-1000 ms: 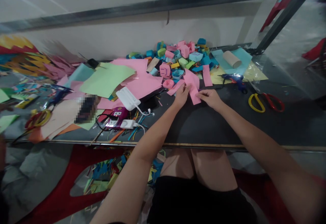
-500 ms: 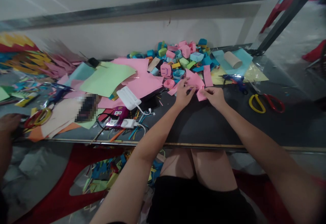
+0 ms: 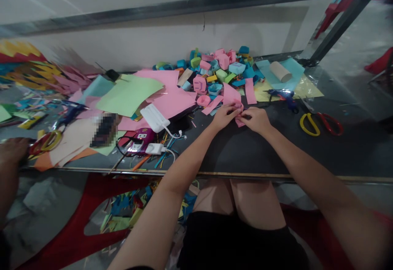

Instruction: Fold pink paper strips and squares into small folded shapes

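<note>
A pink paper piece (image 3: 231,94) lies on the dark table in front of me, its near end folded up between my hands. My left hand (image 3: 225,115) pinches that end from the left. My right hand (image 3: 255,119) grips the same end from the right, thumb and fingers pressed together. The fold itself is partly hidden by my fingers. Just left of the paper lies a pink strip (image 3: 213,105). Another pink strip (image 3: 250,91) rests beyond my right hand. Small folded paper boxes in pink, blue and green (image 3: 221,67) are heaped behind.
On the right lie scissors (image 3: 310,124), a blue glue gun (image 3: 285,96) and a cardboard tube (image 3: 280,72). Stacked paper sheets (image 3: 130,94), a white power bank (image 3: 155,117) and a purple power strip (image 3: 141,141) are at left. Another person's hand (image 3: 14,149) is at the far left edge.
My left hand has come down and right from the paper's upper left side to its near end. Its fingers have closed there, and the near end is now more folded.
</note>
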Available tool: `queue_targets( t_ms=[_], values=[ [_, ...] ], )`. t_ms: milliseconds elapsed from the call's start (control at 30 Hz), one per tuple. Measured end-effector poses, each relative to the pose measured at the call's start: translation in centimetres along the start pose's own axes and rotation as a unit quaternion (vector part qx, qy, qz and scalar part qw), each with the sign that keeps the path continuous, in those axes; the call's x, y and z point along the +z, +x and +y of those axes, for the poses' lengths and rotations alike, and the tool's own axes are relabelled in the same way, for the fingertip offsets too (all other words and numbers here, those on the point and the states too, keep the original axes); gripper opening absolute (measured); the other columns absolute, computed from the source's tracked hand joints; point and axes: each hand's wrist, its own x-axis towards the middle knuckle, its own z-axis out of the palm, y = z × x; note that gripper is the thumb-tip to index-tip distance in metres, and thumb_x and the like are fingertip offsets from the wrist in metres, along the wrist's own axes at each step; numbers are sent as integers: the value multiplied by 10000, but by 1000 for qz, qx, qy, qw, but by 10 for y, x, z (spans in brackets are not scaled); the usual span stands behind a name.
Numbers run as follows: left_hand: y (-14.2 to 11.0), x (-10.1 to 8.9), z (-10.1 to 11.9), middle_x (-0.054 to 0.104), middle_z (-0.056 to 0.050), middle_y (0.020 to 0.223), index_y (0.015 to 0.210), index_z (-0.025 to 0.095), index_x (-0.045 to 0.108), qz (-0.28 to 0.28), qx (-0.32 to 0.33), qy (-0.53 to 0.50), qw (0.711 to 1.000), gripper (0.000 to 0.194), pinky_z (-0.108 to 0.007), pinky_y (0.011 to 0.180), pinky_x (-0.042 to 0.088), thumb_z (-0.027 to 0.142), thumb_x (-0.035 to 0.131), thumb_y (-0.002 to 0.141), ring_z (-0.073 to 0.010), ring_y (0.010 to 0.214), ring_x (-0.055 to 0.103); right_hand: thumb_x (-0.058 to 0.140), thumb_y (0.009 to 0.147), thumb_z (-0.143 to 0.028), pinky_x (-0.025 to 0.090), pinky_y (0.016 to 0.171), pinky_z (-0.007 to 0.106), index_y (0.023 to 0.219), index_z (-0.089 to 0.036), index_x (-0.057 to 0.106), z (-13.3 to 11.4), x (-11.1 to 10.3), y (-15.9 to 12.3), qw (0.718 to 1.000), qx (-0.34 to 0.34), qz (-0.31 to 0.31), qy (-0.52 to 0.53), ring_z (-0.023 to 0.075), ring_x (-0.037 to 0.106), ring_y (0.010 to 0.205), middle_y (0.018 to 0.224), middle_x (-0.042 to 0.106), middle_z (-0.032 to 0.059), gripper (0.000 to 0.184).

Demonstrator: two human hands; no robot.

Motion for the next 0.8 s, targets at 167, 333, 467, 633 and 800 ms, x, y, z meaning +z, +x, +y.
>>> queue_targets(
  t_ms=[167, 333, 467, 633, 800],
  values=[
    [0, -2, 0, 775, -88, 1213, 915, 228, 814, -5, 10, 18, 1000, 191, -486, 1196, 412, 360, 685, 964, -276, 1339, 612, 726, 877, -419, 439, 702, 342, 763, -248, 800, 2, -1, 0, 1000, -3, 7, -1, 216, 630, 737, 787, 757, 66, 219],
    [2, -2, -4, 721, -113, 1342, 951, 215, 819, -15, 12, 35, 999, 234, -520, 1225, 376, 387, 663, 980, -282, 1393, 566, 759, 853, -415, 439, 692, 342, 747, -249, 800, -1, 0, 0, 1000, 6, 18, 18, 215, 644, 722, 759, 757, 58, 202],
    [3, 0, -8, 718, -97, 1354, 936, 229, 818, -15, 15, 15, 1000, 259, -509, 1225, 389, 395, 631, 1000, -258, 1349, 607, 743, 868, -506, 467, 719, 356, 733, -267, 801, -6, -1, 0, 996, 37, 30, 71, 217, 669, 721, 784, 783, 45, 281],
    [4, 2, -10, 741, -99, 1305, 914, 227, 813, -3, 17, -32, 999, 302, -477, 1175, 452, 436, 616, 1006, -244, 1261, 665, 714, 861, -610, 485, 693, 358, 731, -251, 802, -11, -4, 0, 987, 64, 45, 142, 205, 663, 665, 784, 794, 53, 392],
    [5, 3, -9, 768, -90, 1242, 828, 213, 790, -5, 0, -60, 998, 337, -427, 1097, 510, 438, 611, 1006, -239, 1186, 701, 719, 836, -653, 490, 675, 357, 724, -248, 802, -15, -7, -1, 982, 81, 49, 166, 197, 646, 644, 766, 790, 53, 429]
  ],
)
